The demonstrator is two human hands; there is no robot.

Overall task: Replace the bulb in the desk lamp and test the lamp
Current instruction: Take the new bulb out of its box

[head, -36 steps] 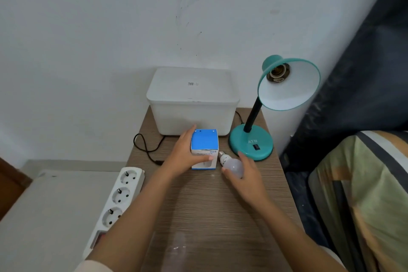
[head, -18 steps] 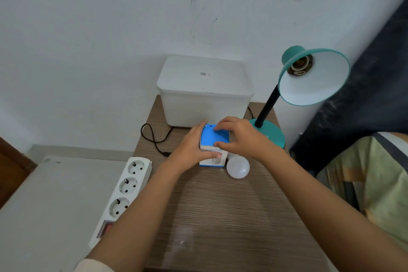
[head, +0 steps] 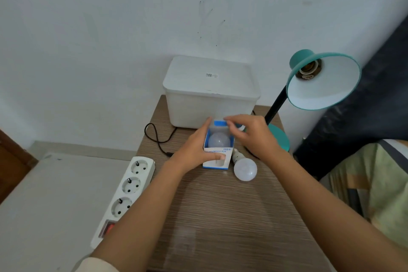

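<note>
A small blue-and-white bulb box [head: 217, 158] stands on the wooden table [head: 231, 216]. My left hand [head: 194, 150] grips its left side, thumb across the front. My right hand [head: 251, 134] pinches the blue top flap [head: 220, 123], lifted back. A white bulb [head: 218, 141] shows inside the box. Another white bulb [head: 245, 169] lies on the table just right of the box, its screw base towards the lamp. The teal desk lamp [head: 322, 81] stands at the back right, shade tilted towards me, its socket [head: 308, 69] without a bulb.
A white lidded plastic container [head: 209, 93] sits against the wall behind the box. A black cable [head: 156, 137] loops on the table's left. A white power strip [head: 125, 192] with a red switch lies on the lower surface to the left. Patterned bedding [head: 379, 183] is at right.
My right hand let go of the loose bulb on the table, moved onto the box and lifted its top flap, which now stands open with a bulb showing inside. The camera shifted.
</note>
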